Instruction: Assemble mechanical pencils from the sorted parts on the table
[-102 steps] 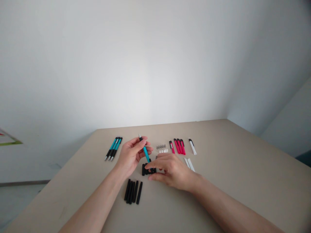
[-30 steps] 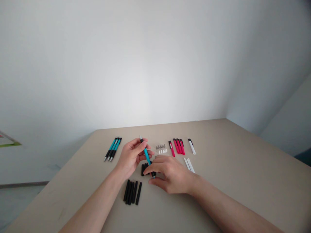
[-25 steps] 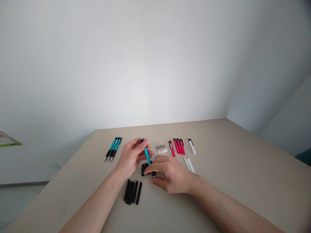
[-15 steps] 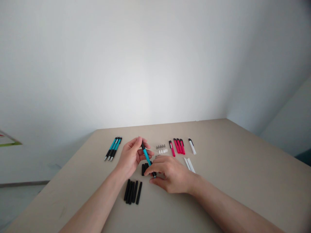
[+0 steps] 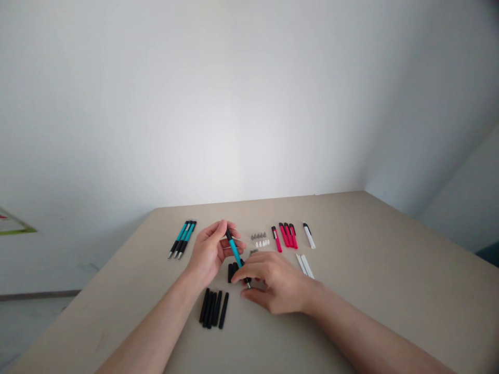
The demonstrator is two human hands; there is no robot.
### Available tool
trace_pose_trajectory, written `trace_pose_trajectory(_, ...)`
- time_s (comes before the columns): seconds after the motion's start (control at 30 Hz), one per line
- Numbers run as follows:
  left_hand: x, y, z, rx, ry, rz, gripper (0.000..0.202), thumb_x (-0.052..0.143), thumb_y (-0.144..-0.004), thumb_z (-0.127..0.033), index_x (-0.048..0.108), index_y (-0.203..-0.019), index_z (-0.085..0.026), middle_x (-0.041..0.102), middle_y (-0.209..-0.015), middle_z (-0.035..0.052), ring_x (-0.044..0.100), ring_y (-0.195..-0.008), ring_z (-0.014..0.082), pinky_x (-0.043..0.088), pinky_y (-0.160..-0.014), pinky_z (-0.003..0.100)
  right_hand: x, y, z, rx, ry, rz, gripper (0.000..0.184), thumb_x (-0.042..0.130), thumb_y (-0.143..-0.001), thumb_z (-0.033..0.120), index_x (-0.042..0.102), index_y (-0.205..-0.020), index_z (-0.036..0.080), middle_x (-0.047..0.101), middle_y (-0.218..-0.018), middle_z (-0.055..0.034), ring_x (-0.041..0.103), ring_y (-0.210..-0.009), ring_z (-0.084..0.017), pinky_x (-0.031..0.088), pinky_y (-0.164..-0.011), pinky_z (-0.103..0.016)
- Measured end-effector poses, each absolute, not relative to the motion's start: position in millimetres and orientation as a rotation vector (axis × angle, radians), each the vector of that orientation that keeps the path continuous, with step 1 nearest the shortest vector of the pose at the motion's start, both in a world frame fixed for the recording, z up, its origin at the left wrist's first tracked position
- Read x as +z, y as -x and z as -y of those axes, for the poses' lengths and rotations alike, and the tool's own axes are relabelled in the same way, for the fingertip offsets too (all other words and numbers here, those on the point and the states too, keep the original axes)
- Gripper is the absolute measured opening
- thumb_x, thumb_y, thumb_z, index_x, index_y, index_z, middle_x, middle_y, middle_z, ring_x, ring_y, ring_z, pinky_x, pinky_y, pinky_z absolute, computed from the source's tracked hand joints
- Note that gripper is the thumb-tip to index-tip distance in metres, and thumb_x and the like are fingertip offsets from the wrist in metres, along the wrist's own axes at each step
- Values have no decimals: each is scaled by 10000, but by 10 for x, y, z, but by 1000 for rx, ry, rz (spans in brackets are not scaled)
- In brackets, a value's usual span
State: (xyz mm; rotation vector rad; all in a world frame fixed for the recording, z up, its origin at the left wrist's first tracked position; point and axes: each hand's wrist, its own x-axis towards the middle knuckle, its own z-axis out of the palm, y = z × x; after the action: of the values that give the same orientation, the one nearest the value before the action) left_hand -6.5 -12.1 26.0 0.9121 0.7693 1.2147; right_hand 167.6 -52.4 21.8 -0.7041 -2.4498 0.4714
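A teal pen [image 5: 235, 253] with black ends slants between both hands above the table. My left hand [image 5: 211, 249] is closed on its upper black end, thumb and fingertips pinching it. Around the lower end, near the metal tip, are the fingers of my right hand [image 5: 268, 280]; its index finger lies along the pen and the thumb sits just below the tip. Part of the grip is hidden by those fingers. Short black tubes [image 5: 230, 272] lie under the pen, partly covered. Nearer to me rest several longer black tubes [image 5: 214, 309], roughly side by side.
Three teal pens [image 5: 182, 239] lie at the left. Beyond my right hand are small grey tips [image 5: 259, 236], small white pieces [image 5: 262, 243], several pink pen barrels [image 5: 287, 235], a white barrel [image 5: 309, 236] and white sticks [image 5: 304, 265]. A wall [image 5: 241, 104] rises behind the table [image 5: 351, 249].
My right thumb has shifted slightly downward, and a little more of the pen's metal tip shows. My left hand keeps its hold on the pen.
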Motion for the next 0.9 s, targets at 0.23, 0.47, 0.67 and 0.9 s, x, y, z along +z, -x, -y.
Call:
trace_pose_trajectory(0.23, 241, 127, 64, 1416, -828, -822, 283, 763, -691, -342, 652, -815, -114, 516, -599, -37, 519, -507, 79, 511, -467, 213, 215, -1686, 520, 440, 807, 2156, 279, 462, -884, 143, 618, -1106, 206, 666, -835, -45, 594, -731, -154, 437, -664, -255)
trace_pose_trajectory(0.47, 266, 133, 95, 1348, -886, -817, 282, 771, -679, -312, 652, -840, -114, 560, -643, -13, 550, -566, 102, 505, -470, 218, 156, -1714, 450, 507, 1120, 1659, 285, 473, -898, 227, 503, -1180, 205, 634, -760, -3, 566, -579, -113, 424, -540, -216)
trace_pose_trajectory(0.67, 274, 160, 74, 1568, -949, -950, 335, 757, -674, -349, 610, -915, -169, 623, -745, 5, 615, -667, 140, 512, -507, 221, 128, -1702, 414, 528, 1188, 1584, 330, 475, -880, 242, 460, -1205, 190, 591, -875, -33, 537, -634, -120, 435, -539, -221)
trace_pose_trajectory(0.9, 136, 409, -129, 1456, -1499, -1742, 196, 576, -787, -337, 587, -901, -178, 638, -778, 36, 623, -701, 177, 513, -567, 262, 95, -1673, 417, 507, 1148, 1719, 200, 467, -878, 204, 579, -1042, 180, 609, -853, -40, 532, -642, -121, 434, -559, -233)
